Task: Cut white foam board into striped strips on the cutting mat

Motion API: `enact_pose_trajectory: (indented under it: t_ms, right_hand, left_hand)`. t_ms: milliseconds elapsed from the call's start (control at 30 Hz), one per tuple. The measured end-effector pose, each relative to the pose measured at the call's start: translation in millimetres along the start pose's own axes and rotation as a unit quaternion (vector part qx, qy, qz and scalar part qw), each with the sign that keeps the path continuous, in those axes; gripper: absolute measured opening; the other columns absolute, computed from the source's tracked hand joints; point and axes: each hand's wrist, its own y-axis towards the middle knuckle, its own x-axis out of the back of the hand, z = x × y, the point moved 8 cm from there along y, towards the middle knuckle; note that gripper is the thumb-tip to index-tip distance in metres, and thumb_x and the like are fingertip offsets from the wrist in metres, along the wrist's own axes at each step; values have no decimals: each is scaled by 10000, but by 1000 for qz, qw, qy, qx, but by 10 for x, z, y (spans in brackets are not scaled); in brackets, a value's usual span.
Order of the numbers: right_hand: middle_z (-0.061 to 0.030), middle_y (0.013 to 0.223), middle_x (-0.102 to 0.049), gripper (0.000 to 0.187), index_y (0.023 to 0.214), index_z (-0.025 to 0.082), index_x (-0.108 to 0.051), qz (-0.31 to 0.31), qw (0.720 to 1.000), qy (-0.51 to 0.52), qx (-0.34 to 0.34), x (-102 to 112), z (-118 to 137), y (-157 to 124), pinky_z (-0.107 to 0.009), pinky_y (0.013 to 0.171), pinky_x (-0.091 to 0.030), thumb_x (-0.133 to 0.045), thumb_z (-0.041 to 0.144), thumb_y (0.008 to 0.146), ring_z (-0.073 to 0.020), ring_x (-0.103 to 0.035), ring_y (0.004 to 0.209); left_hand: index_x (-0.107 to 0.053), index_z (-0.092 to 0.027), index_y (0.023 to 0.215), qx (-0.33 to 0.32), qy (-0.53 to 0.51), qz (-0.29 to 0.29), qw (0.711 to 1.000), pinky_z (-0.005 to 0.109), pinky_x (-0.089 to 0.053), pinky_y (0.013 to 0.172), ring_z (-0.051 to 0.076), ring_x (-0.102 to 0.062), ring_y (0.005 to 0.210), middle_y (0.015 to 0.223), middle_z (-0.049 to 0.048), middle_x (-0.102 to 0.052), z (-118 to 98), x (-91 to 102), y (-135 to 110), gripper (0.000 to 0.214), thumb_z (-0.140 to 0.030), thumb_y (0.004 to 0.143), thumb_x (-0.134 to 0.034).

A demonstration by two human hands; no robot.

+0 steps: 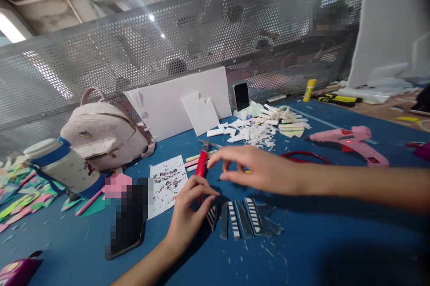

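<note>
My left hand is low over the blue table, thumb and index tips close together. Whatever may be between them is too small to make out. A red utility knife runs beneath its fingers, blade pointing away; whether they grip it is unclear. Just right of the thumb is a black-and-white striped strip. More strips, some dark and some striped, lie side by side below my hands. My right hand hovers right of the knife, fingers bent and apart, with nothing visible in them.
Paper sprinkled with small bits and a dark phone lie left. A bottle and backpack stand behind. White scraps are piled at the back. A pink glue gun and red cable lie right.
</note>
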Motion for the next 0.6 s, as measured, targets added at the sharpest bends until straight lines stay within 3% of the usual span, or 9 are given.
enact_pose_trajectory:
  t_ms: [133, 233, 333, 500, 600]
  right_hand:
    - [-54, 1075, -713, 183, 1121, 189, -663, 13, 1000, 0, 12, -460, -247, -47, -303, 815, -478, -626, 214, 944, -197, -658, 948]
    - [-44, 972, -734, 130, 1044, 189, -705, 12, 1000, 24, 12, -627, -365, -65, -289, 781, -470, -615, 218, 955, -181, -667, 885]
    - [-35, 931, -743, 131, 1022, 182, -724, -11, 998, 60, 18, -636, -380, -87, -272, 776, -470, -614, 209, 956, -157, -666, 850]
    - [-28, 841, -741, 158, 959, 173, -741, -68, 991, 112, 16, -608, -432, -159, -240, 635, -465, -662, 305, 928, -126, -633, 701]
    - [-30, 804, -737, 152, 896, 171, -749, -103, 987, 122, 34, -598, -475, -194, -246, 685, -488, -648, 276, 939, -131, -653, 726]
  left_hand:
    - [-729, -224, 892, 9, -9, -6, 1000, 233, -418, 654, 145, -568, 807, 907, 27, -594, -6, 13, 9, 123, -185, 919, -616]
    - [-720, -215, 863, 22, -15, -10, 1000, 236, -425, 671, 144, -570, 811, 900, 26, -598, 5, 17, 20, 127, -166, 912, -614]
    - [-717, -209, 848, 35, -18, -15, 999, 237, -423, 655, 143, -569, 793, 890, 28, -596, 22, 16, 22, 117, -179, 908, -621]
    - [-730, -221, 854, 34, -8, -18, 999, 243, -423, 648, 143, -575, 786, 879, 27, -592, 21, 17, 7, 124, -189, 908, -623]
    - [-732, -227, 860, 32, 3, -16, 999, 257, -441, 677, 152, -588, 811, 883, 29, -598, 24, -1, 22, 132, -186, 911, -617]
